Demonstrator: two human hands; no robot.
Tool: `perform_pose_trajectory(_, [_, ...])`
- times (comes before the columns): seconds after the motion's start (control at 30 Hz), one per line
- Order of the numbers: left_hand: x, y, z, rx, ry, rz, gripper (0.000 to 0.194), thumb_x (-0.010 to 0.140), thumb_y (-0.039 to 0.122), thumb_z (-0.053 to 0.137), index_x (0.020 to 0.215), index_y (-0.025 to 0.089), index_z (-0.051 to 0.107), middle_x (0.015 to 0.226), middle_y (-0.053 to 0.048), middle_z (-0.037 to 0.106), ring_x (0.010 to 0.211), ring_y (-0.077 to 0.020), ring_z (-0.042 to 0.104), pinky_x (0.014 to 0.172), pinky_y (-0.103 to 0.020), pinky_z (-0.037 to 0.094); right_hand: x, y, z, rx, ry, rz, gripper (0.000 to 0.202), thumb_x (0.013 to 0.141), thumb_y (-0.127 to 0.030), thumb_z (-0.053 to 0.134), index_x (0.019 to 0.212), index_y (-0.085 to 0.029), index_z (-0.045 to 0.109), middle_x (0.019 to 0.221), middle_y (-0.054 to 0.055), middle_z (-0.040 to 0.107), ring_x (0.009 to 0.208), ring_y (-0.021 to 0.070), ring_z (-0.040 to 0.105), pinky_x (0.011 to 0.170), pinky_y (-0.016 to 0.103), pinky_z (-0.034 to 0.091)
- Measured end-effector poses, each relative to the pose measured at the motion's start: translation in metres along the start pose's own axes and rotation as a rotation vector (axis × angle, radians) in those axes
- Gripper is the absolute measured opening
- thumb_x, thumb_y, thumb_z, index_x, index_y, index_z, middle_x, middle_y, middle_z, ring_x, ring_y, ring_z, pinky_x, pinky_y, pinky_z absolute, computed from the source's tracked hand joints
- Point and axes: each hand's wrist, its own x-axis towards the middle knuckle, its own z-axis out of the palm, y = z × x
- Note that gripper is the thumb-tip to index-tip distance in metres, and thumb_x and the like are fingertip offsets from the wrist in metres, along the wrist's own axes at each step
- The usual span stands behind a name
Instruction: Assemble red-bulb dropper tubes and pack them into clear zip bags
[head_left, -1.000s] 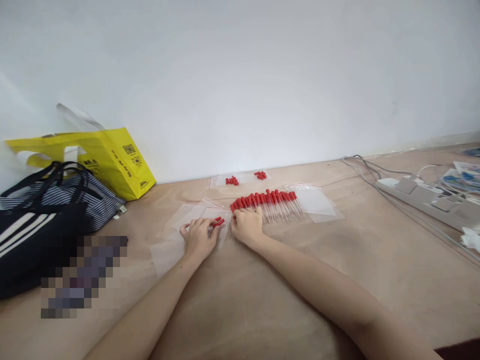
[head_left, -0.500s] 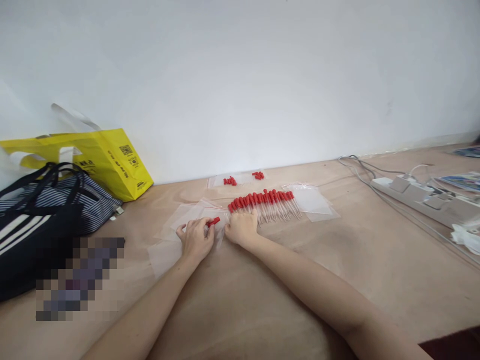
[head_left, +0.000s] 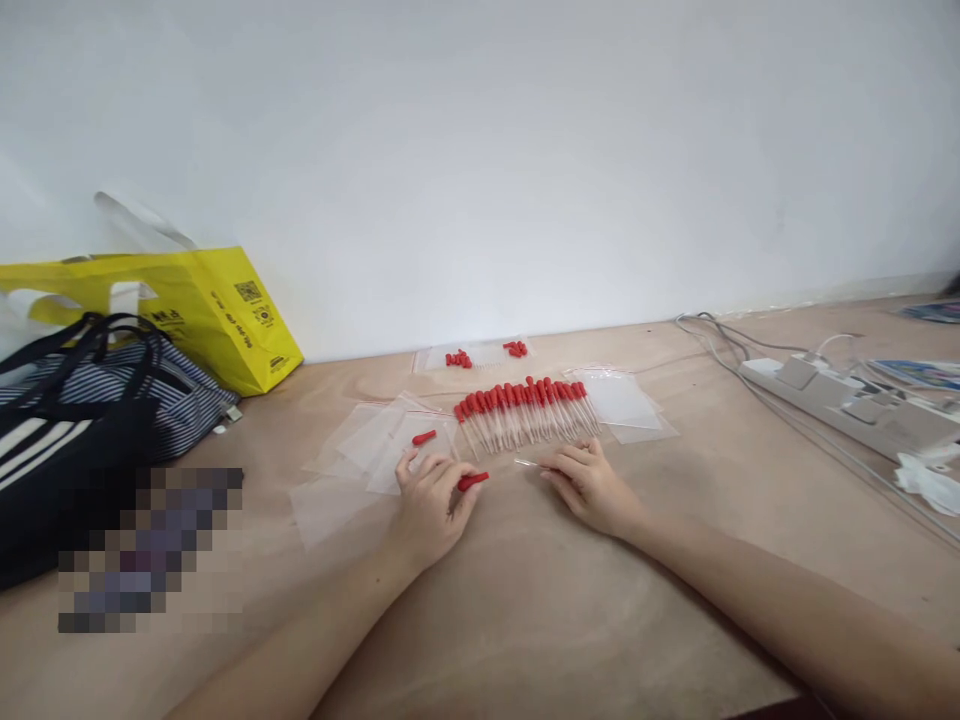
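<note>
Pale wall (head_left: pixel 480 180), brown wooden tabletop (head_left: pixel 525 620) — softly lit

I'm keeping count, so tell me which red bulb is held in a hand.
The red bulb in the left hand: it alone is gripped. A single bulb lies on a plastic bag; the rest are in a row or two piles.

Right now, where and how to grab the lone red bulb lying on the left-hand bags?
Probably pinch the red bulb across its fat left end, from above: it lies on its side, narrow neck pointing right, with the left hand crowding its near side.
</note>
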Motion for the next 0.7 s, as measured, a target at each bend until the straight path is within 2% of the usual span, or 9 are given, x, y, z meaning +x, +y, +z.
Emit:
perform_pose_trajectory(0.17, [-0.001,0.009,0.0,-0.054,-0.025,0.035,0.009,0.08,0.026,0.048,0.077,0.021,0.056,0.071,0.002,0.064,0.077,-0.0164,0.057,0.097,-0.046,0.008,-0.001,-0.006,0.001,0.015,0.0,-0.072,0.015,0.084,-0.017,0.042,0.088,-0.018,0.056,0.073,0.001,0.06,0.067,0.0114,0.05,0.078,0.032,0.024])
perform_pose_trajectory(0.37, [-0.002,0.007,0.0,-0.073,-0.019,0.027,0.009,0.08,0.025,0.048,0.082,0.021,0.056,0.072,0.002,0.065,0.076,-0.0159,0.057,0.095,-0.044,0.012,0.006,-0.016,0.009,0.005,0.008,-0.123,0.016,0.083,-0.016,0.041,0.087,-0.016,0.057,0.069,0.001,0.06,0.064,0.0107,0.05,0.078,0.033,0.024])
perform_pose_trajectory(0.5, [-0.001,0.008,0.003,-0.111,-0.006,0.002,0.012,0.082,0.023,0.045,0.086,0.023,0.057,0.074,0.003,0.065,0.076,-0.0151,0.057,0.091,-0.042,0.015,0.005,-0.018,0.011,0.012,0.017,-0.172,0.017,0.084,-0.015,0.039,0.091,-0.016,0.055,0.073,0.002,0.061,0.067,0.011,0.05,0.077,0.032,0.024])
perform_pose_trajectory(0.7, [-0.003,0.01,0.003,-0.15,-0.036,-0.051,0.015,0.083,0.024,0.043,0.08,0.022,0.057,0.072,0.003,0.064,0.075,-0.0156,0.056,0.087,-0.04,0.019,0.006,-0.021,0.009,-0.051,0.049,-0.236,0.023,0.081,-0.008,0.035,0.09,-0.015,0.056,0.068,0.001,0.057,0.061,0.0102,0.046,0.071,0.031,0.023])
